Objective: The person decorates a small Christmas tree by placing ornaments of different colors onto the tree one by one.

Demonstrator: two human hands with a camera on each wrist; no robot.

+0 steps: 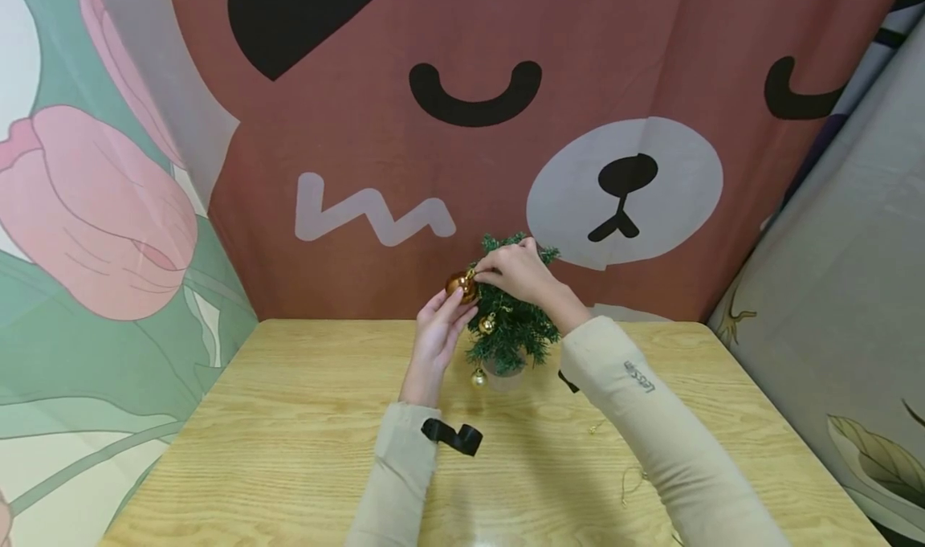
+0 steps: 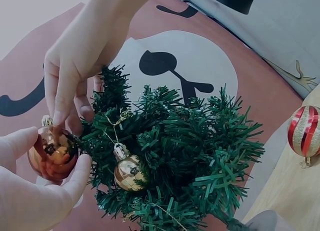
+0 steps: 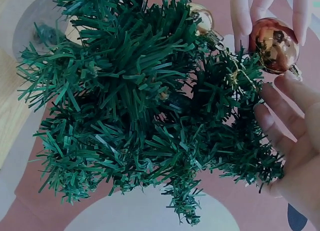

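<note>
A shiny copper-coloured Christmas ball (image 1: 458,279) is held at the left side of a small green artificial Christmas tree (image 1: 516,326). My left hand (image 1: 433,330) grips the ball from below, thumb and fingers around its sides. Reaching in from above, my right hand (image 1: 516,272) pinches at the ball's gold cap (image 2: 46,121); its exact hold is partly hidden by its own fingers. Beside them, a smaller gold ball (image 2: 131,172) hangs from a branch by a gold string (image 2: 111,136). Another gold ball (image 1: 479,378) hangs lower, near the tree's pot (image 1: 503,381).
The tree stands toward the back of a wooden table (image 1: 289,442), before a printed curtain (image 1: 347,129). A red-and-gold striped ball (image 2: 304,131) lies on the table to the right. Loose gold strings (image 1: 632,487) lie near the right forearm. A black strap (image 1: 455,437) is at the left cuff.
</note>
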